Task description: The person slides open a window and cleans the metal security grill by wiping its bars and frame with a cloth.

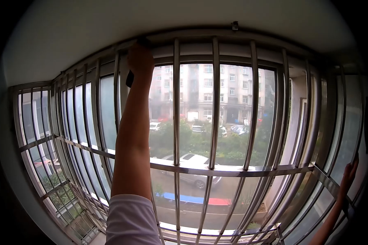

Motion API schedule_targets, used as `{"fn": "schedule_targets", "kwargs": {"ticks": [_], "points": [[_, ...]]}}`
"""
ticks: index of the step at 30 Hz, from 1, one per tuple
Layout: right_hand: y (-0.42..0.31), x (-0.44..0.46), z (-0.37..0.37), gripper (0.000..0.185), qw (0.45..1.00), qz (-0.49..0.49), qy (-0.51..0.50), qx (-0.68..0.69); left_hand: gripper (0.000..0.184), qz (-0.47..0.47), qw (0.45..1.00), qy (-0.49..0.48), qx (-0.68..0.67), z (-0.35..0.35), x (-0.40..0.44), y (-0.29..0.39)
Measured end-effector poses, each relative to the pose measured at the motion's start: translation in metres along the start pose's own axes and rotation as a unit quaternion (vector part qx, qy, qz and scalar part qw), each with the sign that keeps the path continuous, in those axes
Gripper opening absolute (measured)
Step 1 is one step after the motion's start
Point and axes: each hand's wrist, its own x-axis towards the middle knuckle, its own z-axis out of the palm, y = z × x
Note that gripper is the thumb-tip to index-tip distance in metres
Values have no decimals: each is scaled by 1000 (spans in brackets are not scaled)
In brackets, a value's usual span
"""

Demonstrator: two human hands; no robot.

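Your left hand is up at eleven o'clock, at the end of a raised arm with a pale sleeve at six to seven. Its fingers look curled into a fist round a dark object, which shows on the seven o'clock side of the hand, by the wrist. A dark patch above the knuckles may be part of it, but the shade there hides what it is. The fist is close under the top rail, among the upright metal bars; you cannot tell from here whether it touches the rail.

Your right hand is low, between three and four o'clock, beside a side bar. Whether its fingers grip that bar or only rest near it, I cannot tell.

The step in hand looks to be overhead work with the dark object at the rail. Any next move from there seems to call for a firm hold and a wrist kept clear of the uprights. The crossbar runs across below, from nine round to four o'clock, and a small fitting sits on the ceiling near one.
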Motion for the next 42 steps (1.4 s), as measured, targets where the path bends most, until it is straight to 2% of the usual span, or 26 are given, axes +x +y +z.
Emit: {"fn": "schedule_targets", "kwargs": {"ticks": [1,3,4,6,8,10,12,14,15,16,17,18,20,21,22,23,24,27,29,30,33,34,37,39,40,42], "points": [[5,-1,1,53,1000,0,5,-2,28,1,1000,2,2,-4,3,-7],[19,-1,1,52,1000,0,9,9,35,-41,977,-172,-121,-18,0,-25],[15,-2,2,52,1000,3,8,7,35,-39,976,-174,-122,-24,-8,-29],[2,0,5,52,1000,5,19,15,40,-52,974,-195,-106,-39,-32,-32],[5,-1,6,50,1000,10,14,1,38,0,972,-237,-4,-61,-54,-32],[-5,0,9,51,999,24,22,-6,29,120,986,-117,28,-83,-75,-24],[-24,2,12,53,998,-9,55,-3,33,205,978,15,-30,-97,-89,0],[-10,-2,8,53,995,97,3,13,37,212,957,37,-195,-107,-93,46],[-38,0,6,54,995,96,3,20,33,193,952,52,-234,-107,-92,74],[-60,0,4,54,997,78,21,-3,27,122,951,-4,-285,-108,-89,105],[-73,1,1,54,997,73,8,20,27,154,949,71,-264,-97,-81,129],[-81,1,-3,54,997,68,-5,42,34,111,967,-13,-231,-92,-73,154],[-80,0,-2,53,995,84,-6,48,42,33,983,-22,-178,-62,-63,194],[-97,2,-3,52,998,51,12,27,42,35,981,-25,-190,-66,-60,201],[-106,3,-3,53,999,25,22,12,43,-9,966,-100,-240,-76,-53,202],[-115,4,-6,53,998,65,-2,15,44,-51,941,-177,-284,-82,-52,201],[-122,5,-8,54,994,104,-26,20,43,-17,959,-157,-236,-83,-58,198],[-141,6,-5,53,993,114,-10,-24,32,-36,962,-162,-217,-101,-91,197],[-149,7,-3,54,996,85,11,-25,26,164,978,-16,-129,-115,-113,201],[-155,9,-6,54,995,98,-8,-17,35,205,955,73,-202,-121,-120,210],[-172,11,-12,54,992,122,-28,8,44,188,914,115,-341,-102,-117,258],[-164,9,-9,54,995,99,-12,16,36,140,912,101,-372,-105,-118,277],[-160,9,-10,54,995,94,-16,29,41,98,928,91,-349,-103,-114,301],[-171,9,-13,54,992,118,-27,32,49,82,929,-118,-342,-115,-133,289],[-173,11,-14,54,990,135,-31,38,54,134,933,-31,-334,-113,-156,282],[-171,10,-10,54,993,116,-6,37,53,171,938,-131,-272,-140,-182,269]]}}
